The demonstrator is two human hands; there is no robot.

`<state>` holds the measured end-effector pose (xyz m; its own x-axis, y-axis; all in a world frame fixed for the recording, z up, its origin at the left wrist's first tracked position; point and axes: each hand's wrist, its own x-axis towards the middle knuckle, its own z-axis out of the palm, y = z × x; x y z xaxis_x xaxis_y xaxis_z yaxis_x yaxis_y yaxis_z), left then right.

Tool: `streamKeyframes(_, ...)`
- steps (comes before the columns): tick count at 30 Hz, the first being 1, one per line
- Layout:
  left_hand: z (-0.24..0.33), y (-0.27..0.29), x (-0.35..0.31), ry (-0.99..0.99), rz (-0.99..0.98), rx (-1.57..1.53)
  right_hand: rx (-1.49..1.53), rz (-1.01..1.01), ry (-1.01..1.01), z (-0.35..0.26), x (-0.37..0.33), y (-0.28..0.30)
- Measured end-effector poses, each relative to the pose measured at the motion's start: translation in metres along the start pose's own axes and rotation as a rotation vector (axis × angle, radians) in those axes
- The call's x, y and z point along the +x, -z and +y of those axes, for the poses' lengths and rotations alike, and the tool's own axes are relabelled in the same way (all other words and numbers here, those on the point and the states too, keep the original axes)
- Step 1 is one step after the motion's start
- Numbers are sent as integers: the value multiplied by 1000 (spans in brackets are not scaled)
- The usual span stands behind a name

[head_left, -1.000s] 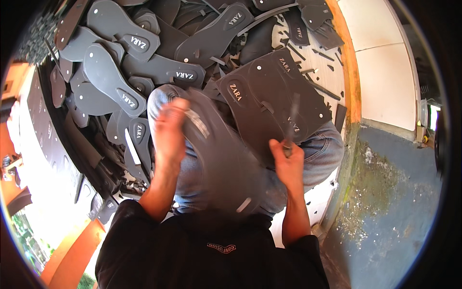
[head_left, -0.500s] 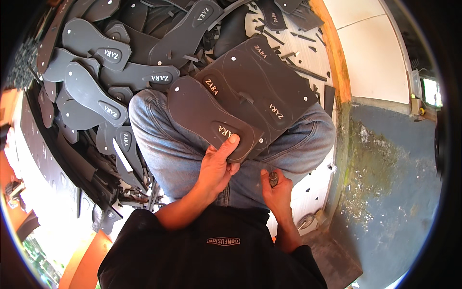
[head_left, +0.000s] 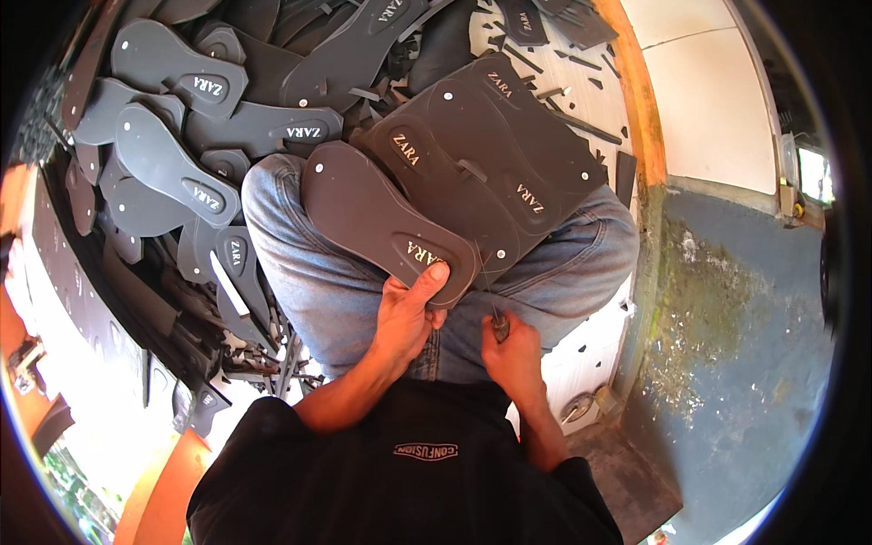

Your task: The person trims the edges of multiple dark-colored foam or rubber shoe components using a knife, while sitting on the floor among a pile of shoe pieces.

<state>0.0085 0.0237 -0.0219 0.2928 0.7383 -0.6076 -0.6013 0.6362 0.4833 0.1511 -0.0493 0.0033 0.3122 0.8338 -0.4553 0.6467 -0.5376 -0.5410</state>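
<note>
My left hand [head_left: 407, 313] grips the heel end of a dark sandal sole [head_left: 365, 202], its thumb on top over the raised oval pad. My right hand [head_left: 514, 352] is closed round the dark handle of a thin-bladed cutting tool [head_left: 500, 327]. Its fine blade points up toward the sole's right edge; whether the tip touches is too fine to tell. Behind the sole, a dark sheet [head_left: 472, 165] with moulded sole outlines and oval pads lies across my jeans-clad legs [head_left: 304, 282]. The sole overlaps the sheet's left part.
Several cut soles [head_left: 173, 163] lie heaped on the left, with a white strip [head_left: 229, 283] among them. Dark offcuts [head_left: 577, 123] are strewn over the pale floor beyond my knees. An orange-brown edge [head_left: 643, 100] runs along the right, beside a stained grey-blue floor [head_left: 736, 363].
The tool in my right hand has moved left and up, nearer the sole. The sole has shifted slightly left, while my left hand keeps its grip.
</note>
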Motion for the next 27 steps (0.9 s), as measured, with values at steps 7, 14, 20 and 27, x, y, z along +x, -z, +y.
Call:
streamKeyframes(7, 7, 6, -9, 14, -11, 46, 44, -59, 209, -43, 55, 7)
streamKeyframes(14, 143, -3, 22, -406, 82, 585, 175, -15, 1, -19, 49, 12)
streamKeyframes(20, 269, -16, 72, -923, 124, 130, 270, 63, -6, -2, 39, 10)
streamKeyframes(27, 6, 29, 48, 143, 216, 127, 460, 137, -44, 18, 37, 11)
